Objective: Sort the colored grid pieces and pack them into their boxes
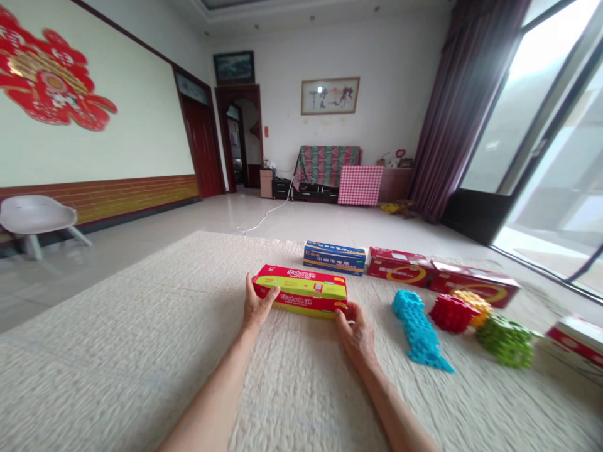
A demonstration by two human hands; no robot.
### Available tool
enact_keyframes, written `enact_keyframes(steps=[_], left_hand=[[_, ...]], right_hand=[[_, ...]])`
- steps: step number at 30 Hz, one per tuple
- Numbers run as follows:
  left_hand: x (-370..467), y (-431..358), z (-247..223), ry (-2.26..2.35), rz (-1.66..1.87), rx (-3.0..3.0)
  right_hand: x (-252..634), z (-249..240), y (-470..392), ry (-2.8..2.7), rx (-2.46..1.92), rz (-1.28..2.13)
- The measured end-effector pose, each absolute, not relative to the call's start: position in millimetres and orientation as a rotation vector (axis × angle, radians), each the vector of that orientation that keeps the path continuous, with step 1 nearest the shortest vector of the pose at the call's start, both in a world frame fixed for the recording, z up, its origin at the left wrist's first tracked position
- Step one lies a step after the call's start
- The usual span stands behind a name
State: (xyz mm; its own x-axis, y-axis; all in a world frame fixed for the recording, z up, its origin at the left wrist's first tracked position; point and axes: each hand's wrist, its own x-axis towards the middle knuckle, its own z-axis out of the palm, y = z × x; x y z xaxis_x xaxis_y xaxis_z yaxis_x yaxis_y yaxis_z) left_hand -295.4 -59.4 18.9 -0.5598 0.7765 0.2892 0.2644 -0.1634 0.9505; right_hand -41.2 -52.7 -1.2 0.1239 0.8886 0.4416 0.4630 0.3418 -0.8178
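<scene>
A long red and yellow-green box (pixel 301 292) lies on the cream textured cover, in front of me. At its left end, my left hand (pixel 258 302) grips it, thumb on the front edge and fingers round the side. My right hand (pixel 355 326) holds the lower right corner between thumb and curled fingers. Just behind this box sits a blue box (pixel 334 258). To the right of that, two dark red boxes, one here (pixel 398 267) and the other (pixel 473 282), continue the row.
Blue (pixel 419 329), red (pixel 452 314), yellow (pixel 475 306) and green (pixel 506 340) plastic pieces lie right of my right hand. A red and white box (pixel 577 345) is at the right edge. A white chair (pixel 38 215) stands at the far left.
</scene>
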Motion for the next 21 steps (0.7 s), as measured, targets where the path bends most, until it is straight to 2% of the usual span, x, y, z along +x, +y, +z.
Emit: enact_keyframes(steps=[9,21], left_hand=[[-330.0,-36.1,18.7,2.034,1.728,1.15],[-399.5,36.7,13.7,2.401,1.521,1.084]], right_hand=[[-67.6,1.8,-35.7,-1.833,-1.19,0.56],[-154.2,9.3,37.2,-2.156,-1.357,0.275]])
